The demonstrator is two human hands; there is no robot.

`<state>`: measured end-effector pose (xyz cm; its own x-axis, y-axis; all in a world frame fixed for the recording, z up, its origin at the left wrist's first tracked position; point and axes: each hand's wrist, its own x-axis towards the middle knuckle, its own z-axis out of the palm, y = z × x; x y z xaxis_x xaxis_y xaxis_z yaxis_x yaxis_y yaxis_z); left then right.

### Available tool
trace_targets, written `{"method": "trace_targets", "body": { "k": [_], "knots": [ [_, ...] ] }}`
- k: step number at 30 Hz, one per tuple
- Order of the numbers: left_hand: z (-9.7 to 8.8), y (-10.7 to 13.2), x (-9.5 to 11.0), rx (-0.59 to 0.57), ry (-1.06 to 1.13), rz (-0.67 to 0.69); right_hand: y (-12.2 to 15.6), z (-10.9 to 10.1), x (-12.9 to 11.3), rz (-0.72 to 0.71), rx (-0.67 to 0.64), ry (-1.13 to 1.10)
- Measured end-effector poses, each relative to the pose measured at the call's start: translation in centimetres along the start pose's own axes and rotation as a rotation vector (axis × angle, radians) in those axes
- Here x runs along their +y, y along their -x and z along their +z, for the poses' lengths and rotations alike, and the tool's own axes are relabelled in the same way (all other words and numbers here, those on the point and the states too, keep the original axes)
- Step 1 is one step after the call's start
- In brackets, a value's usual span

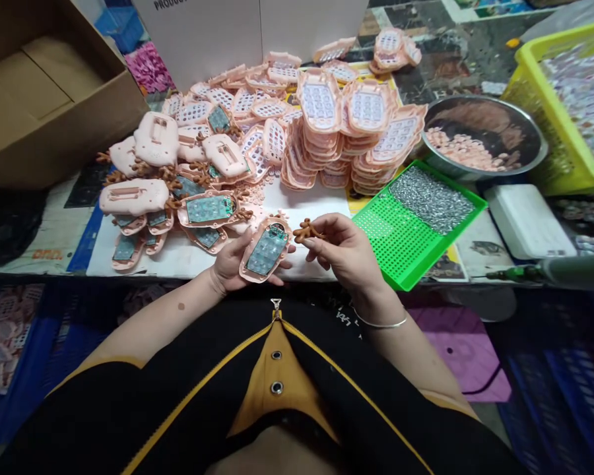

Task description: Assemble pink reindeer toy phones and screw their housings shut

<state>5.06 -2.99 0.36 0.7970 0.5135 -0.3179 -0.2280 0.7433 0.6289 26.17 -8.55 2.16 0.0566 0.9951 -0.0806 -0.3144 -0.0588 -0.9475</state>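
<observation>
My left hand (230,260) grips a pink toy-phone shell (266,249) with a green circuit board showing inside it, held just over the table's near edge. My right hand (344,251) pinches a small brown antler-shaped piece (307,230) right beside the top of that shell. Behind my hands lie several more pink shells with boards and brown antlers (178,198), and tall stacks of pink keypad fronts (346,132).
A green tray (400,244) holding small metal screws sits to the right. Behind it stands a metal bowl (485,142) of pink buttons and a yellow basket (569,99). An open cardboard box (44,99) is at left. An electric screwdriver (554,272) lies at right.
</observation>
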Motion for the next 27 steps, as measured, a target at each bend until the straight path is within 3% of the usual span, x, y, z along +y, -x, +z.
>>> {"method": "trace_targets", "body": {
  "k": [5,13,17,20,24,27],
  "knots": [
    [-1.1,-0.3,-0.3,-0.007,0.031,-0.022,-0.2,-1.2,1.6,-0.015,0.128,0.077],
    [-1.2,-0.8,-0.2,0.021,0.05,-0.004,-0.8,-0.8,2.7,-0.029,0.147,0.063],
    [-1.0,-0.8,-0.3,0.019,0.017,0.027,-0.8,-0.9,3.0,0.051,0.17,0.165],
    [-0.9,-0.8,-0.5,0.056,-0.035,0.093,-0.6,-1.2,3.3,0.042,0.196,0.36],
    [-1.2,-0.8,-0.8,0.072,-0.1,0.116,-0.2,-1.2,3.3,0.024,0.048,0.689],
    [-1.4,-0.8,-0.9,0.047,-0.102,0.053,-0.2,-0.9,3.2,0.018,-0.01,0.595]
  ]
}}
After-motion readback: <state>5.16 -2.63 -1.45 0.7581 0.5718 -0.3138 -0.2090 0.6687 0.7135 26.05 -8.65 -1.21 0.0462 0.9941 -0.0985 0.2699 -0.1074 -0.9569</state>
